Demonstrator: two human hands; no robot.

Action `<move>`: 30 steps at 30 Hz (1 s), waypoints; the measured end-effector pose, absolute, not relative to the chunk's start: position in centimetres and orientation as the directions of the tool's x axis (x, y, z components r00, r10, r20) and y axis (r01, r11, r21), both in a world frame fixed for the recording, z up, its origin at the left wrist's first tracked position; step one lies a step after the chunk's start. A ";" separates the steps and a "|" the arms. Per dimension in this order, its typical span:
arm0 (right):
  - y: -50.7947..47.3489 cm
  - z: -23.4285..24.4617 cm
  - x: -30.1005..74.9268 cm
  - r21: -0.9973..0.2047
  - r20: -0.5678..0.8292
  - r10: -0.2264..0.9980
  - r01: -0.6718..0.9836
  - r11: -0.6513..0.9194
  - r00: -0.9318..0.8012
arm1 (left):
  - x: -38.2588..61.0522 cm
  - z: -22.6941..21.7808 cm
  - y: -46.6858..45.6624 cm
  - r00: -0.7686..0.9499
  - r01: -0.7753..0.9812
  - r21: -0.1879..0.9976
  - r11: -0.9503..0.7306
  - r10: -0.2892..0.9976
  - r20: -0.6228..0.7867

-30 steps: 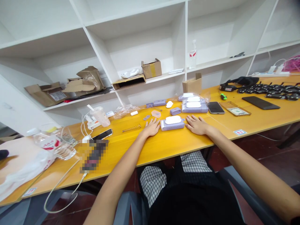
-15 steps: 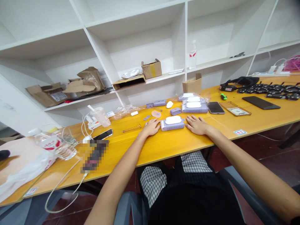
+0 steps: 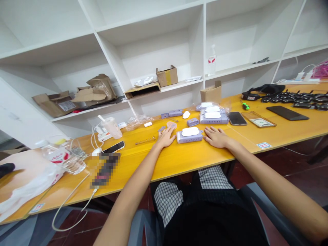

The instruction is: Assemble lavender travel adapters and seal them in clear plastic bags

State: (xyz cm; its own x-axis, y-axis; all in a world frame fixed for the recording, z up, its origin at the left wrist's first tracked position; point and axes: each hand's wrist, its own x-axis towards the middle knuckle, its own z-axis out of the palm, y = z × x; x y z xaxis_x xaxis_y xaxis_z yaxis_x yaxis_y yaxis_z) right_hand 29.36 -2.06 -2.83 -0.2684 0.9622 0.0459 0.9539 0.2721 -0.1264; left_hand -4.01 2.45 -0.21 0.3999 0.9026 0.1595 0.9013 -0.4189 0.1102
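Note:
My left hand (image 3: 165, 136) lies on the yellow wooden table (image 3: 179, 160), fingers apart, its fingertips touching or just at a translucent pink piece (image 3: 171, 125). A small lilac flat part (image 3: 161, 129) lies beside those fingers. My right hand (image 3: 215, 137) rests flat and holds nothing. Between both hands sits a lilac plastic device with a white oval top (image 3: 189, 135), touching neither as far as I can tell. A metal coil spring (image 3: 145, 140) lies left of my left hand.
Behind my hands are a small lilac box (image 3: 192, 122) and stacked lilac devices (image 3: 214, 118). To the right lie a smartphone (image 3: 237, 118) and a green-handled screwdriver (image 3: 245, 105). A plastic cup (image 3: 111, 128), a plastic bag (image 3: 25, 184) and white shelves (image 3: 164, 87) stand around.
My left hand has slid forward, its fingertips reaching the pink piece. My right hand has stayed in place, and the view has shifted slightly.

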 end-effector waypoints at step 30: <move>-1.6 -3.3 29.5 -0.116 0.078 0.956 0.950 0.289 -0.282 | -4.5 0.4 2.1 0.152 0.978 0.109 -0.180 0.961 0.230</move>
